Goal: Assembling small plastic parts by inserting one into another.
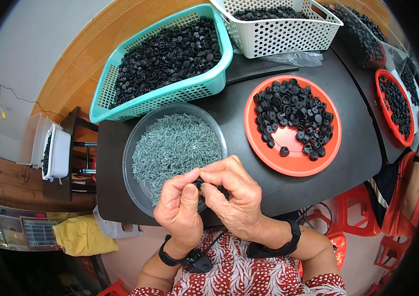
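My left hand and my right hand meet over the near edge of a clear round tub. Their thumbs and forefingers pinch a small black plastic part that is mostly covered by the fingers. A heap of small silvery screws fills much of the tub. More black shows under the curled fingers of my right hand, too hidden to make out. To the right lies a red-orange plate with many black plastic caps piled on it.
A teal basket and a white perforated basket, both full of black parts, stand at the back. A crumpled clear bag lies by them. Beside a person's arm at right is another red plate. Red stools stand below.
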A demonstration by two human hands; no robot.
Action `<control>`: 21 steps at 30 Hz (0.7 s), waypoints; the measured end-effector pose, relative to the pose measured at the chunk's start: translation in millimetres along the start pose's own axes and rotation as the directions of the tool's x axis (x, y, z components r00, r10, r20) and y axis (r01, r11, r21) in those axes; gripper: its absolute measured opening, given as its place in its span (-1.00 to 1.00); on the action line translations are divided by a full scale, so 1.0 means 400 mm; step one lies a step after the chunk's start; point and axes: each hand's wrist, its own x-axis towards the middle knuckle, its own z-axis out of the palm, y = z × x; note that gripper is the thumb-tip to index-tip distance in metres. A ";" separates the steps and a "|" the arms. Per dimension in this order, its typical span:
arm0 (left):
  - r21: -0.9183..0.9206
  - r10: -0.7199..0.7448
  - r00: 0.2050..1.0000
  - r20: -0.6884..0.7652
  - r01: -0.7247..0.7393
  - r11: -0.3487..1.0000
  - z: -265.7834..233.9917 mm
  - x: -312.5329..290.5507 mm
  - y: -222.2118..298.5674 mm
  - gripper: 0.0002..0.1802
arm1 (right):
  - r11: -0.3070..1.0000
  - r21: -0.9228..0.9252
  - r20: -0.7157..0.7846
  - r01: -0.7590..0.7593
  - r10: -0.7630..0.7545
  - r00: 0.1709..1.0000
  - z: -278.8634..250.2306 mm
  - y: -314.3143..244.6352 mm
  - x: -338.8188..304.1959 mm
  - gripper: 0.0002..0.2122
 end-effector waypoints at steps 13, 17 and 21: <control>-0.037 -0.033 0.999 -0.007 0.033 0.999 -0.001 -0.002 -0.007 -0.80 | 1.000 -0.018 -0.026 0.024 -0.024 0.999 0.006 -0.002 0.005 -0.83; -0.003 0.001 1.000 0.007 -0.001 1.000 -0.003 -0.006 -0.015 -0.79 | 0.997 -0.048 -0.057 0.053 -0.056 0.997 0.013 0.000 0.008 -0.82; 0.169 0.095 0.993 0.066 -0.105 0.980 -0.010 -0.006 -0.016 -0.77 | 0.996 -0.043 -0.060 0.073 -0.075 0.995 0.010 0.003 0.011 -0.85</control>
